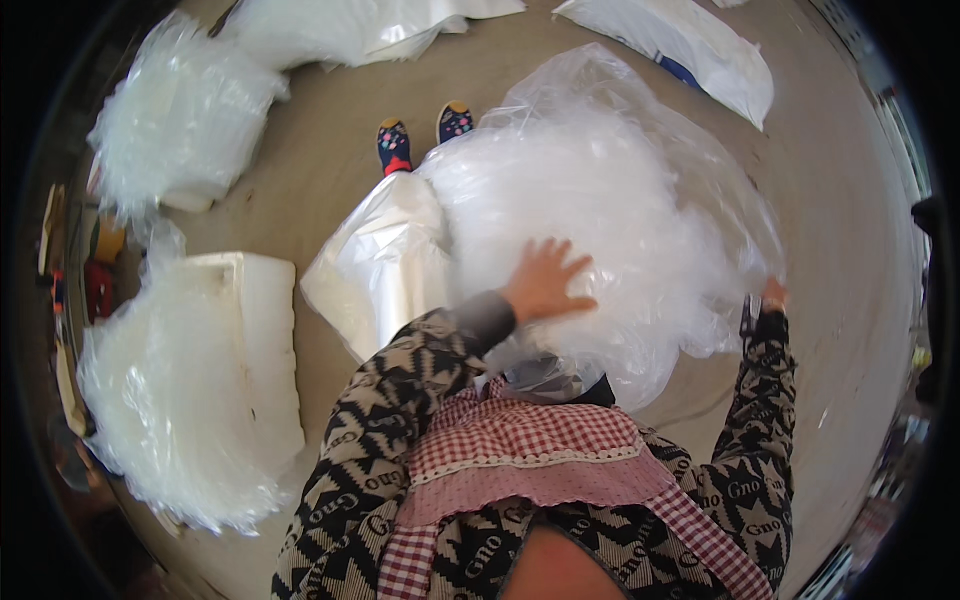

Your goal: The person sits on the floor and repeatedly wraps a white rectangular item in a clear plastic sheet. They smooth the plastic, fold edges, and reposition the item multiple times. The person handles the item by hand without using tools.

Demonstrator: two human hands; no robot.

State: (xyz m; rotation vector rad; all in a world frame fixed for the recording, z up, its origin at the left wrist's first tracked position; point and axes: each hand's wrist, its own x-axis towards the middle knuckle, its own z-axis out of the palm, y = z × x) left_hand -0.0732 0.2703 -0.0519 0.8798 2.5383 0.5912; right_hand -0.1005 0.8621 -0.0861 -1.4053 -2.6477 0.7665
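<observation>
My left hand (549, 281), fingers spread, is over a big heap of thin white plastic film (555, 187), palm down; I cannot tell how firmly it touches. Around the heap lies a large clear plastic bag (697, 157), its loose film spreading to the far and right side. Out at the bag's right edge, my right hand (775, 291) is small and partly blurred, with the film drawn to its fingers. Left of the heap, glossy white plastic sheeting (397, 262) covers part of my lap and legs. A grey plastic bundle (551, 375) shows by my apron.
To the left, a white foam box (266, 337) stands beside a pile of clear film (172, 405). Another film-wrapped bundle (187, 120) sits at the upper left. White sacks (690, 52) lie on the concrete floor (330, 112) ahead. My shoes (394, 142) show beyond the sheeting.
</observation>
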